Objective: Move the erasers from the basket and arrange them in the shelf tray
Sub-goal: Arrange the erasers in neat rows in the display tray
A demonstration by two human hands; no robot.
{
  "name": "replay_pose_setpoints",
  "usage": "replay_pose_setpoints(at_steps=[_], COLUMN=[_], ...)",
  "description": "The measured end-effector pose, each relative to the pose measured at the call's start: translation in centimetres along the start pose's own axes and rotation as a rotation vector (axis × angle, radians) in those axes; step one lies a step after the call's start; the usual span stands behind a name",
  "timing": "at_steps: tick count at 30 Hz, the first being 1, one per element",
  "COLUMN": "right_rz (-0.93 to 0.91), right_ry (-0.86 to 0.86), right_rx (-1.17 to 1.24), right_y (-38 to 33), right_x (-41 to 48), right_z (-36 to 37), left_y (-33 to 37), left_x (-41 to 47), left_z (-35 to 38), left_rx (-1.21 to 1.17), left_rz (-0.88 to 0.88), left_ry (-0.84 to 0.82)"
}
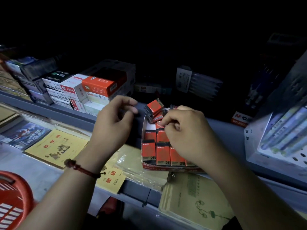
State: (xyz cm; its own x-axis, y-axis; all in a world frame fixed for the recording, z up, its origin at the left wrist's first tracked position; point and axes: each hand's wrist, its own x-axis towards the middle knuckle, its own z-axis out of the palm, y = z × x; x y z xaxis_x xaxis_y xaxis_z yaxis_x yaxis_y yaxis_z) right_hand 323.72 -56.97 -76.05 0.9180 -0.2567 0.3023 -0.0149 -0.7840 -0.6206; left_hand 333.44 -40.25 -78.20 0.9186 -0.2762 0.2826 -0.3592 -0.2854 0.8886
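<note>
Head view: the tray [166, 169] sits at the near edge of the shelf [224, 128], right of centre. Red 2B erasers [162, 154] stand in rows inside it, and a few more lie tilted in a heap at its far end. The right hand [184, 135] is over the tray with its fingers curled, pinching an eraser [159, 125] by that heap. The left hand [114, 123] hovers just left of the tray, fingers loosely curled and holding nothing. The red basket [13, 196] is at near left.

Only the back-left corner of the tray [166, 169] lies bare — loose erasers [154, 108] heap just behind it, and upright rows [162, 153] fill the front. The right hand [184, 135] covers the right side; stacked boxes [93, 90] wall the left, a perforated rack [279, 138] the right.
</note>
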Motion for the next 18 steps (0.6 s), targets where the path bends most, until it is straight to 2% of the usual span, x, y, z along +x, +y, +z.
replay_pose_setpoints(at_steps=[3, 6, 10, 12, 16, 18], right_rz=[0.019, 0.016, 0.014, 0.008, -0.009, -0.016], right_ry=[-0.010, -0.014, -0.010, -0.019, -0.018, -0.018], right_rx=[-0.006, 0.014, 0.008, 0.004, -0.011, -0.024], right_y=[0.0, 0.1, 0.3, 0.3, 0.4, 0.3], right_x=[0.0, -0.1, -0.2, -0.2, -0.3, -0.2], right_z=[0.1, 0.1, 0.1, 0.1, 0.3, 0.3], left_y=[0.0, -0.3, -0.1, 0.2, 0.3, -0.5], left_x=[2.8, 5.6, 8.2, 8.7, 8.9, 9.0], left_z=[0.7, 2.1, 3.4, 4.2, 5.4, 5.4], left_rx=[0.246, 0.476, 0.477, 0.571, 0.670, 0.621], left_rz=[0.155, 0.168, 0.001, -0.038, -0.051, 0.034], left_ry=[-0.047, -0.181, -0.254, -0.273, -0.218, -0.176])
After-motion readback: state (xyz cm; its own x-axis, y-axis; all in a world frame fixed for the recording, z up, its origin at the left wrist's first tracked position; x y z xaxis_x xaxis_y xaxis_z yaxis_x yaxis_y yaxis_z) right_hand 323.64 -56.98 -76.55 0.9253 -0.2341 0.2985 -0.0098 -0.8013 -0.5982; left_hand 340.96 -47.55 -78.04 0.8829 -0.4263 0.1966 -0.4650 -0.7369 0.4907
